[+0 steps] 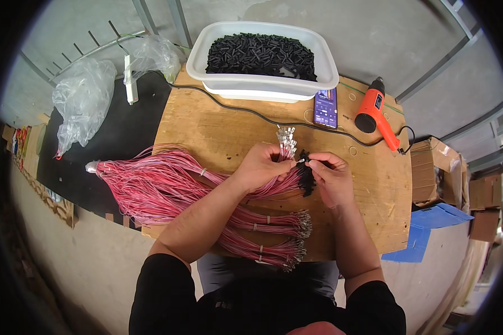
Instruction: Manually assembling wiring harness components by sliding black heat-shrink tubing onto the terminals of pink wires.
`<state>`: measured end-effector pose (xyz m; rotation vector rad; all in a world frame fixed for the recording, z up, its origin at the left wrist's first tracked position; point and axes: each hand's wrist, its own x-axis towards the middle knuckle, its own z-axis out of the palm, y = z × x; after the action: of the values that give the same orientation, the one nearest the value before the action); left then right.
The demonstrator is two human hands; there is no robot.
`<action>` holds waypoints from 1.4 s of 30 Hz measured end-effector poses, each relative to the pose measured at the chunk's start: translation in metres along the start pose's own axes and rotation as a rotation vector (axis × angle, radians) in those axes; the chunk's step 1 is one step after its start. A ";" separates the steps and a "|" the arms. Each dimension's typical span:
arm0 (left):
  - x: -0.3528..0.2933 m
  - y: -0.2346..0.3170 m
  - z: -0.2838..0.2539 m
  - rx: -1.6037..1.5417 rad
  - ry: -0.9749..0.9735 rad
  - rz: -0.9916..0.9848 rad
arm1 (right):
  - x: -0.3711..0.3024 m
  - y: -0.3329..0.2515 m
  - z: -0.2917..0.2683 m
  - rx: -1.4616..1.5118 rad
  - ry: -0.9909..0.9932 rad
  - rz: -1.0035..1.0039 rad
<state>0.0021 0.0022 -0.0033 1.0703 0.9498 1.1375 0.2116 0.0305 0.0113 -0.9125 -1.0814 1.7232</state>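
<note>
My left hand (262,166) is closed around a bundle of thin pink and white wires, whose silvery metal terminals (286,140) stick up above the fingers. Close beside it, my right hand (330,173) is pinched at the thumb and forefinger, meeting the left thumb at a small pale wire end. What the right fingertips hold is too small to make out. Just under the fingertips hangs a cluster of short black sleeves (305,181) at the wire ends. The big wire bundle (151,187) spreads to the left, and tied bundles with terminals (299,224) lie nearer me.
A white plastic tub (262,84) of short black sleeves (260,53) stands at the back. Right of it lie a phone (325,109) and an orange heat gun (370,109); a black cable (251,110) crosses the wooden table (374,206). Plastic bags (84,100) and a power strip (131,81) are at left.
</note>
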 end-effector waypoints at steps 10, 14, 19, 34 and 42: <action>0.000 0.003 0.001 0.073 -0.002 -0.003 | -0.001 0.004 0.001 -0.043 0.020 -0.074; 0.000 0.002 0.001 0.111 0.004 0.006 | -0.002 0.004 0.000 -0.079 0.004 -0.097; 0.001 0.000 -0.001 0.152 -0.025 0.013 | -0.003 0.002 0.001 -0.112 -0.007 -0.129; 0.000 0.004 0.000 0.116 -0.052 0.022 | -0.002 0.003 -0.003 -0.229 -0.072 -0.207; -0.001 0.002 0.001 -0.045 -0.040 -0.050 | -0.003 0.003 -0.003 -0.258 -0.064 -0.221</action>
<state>0.0027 0.0016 -0.0012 1.0242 0.9102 1.0877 0.2147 0.0282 0.0078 -0.8620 -1.4154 1.4616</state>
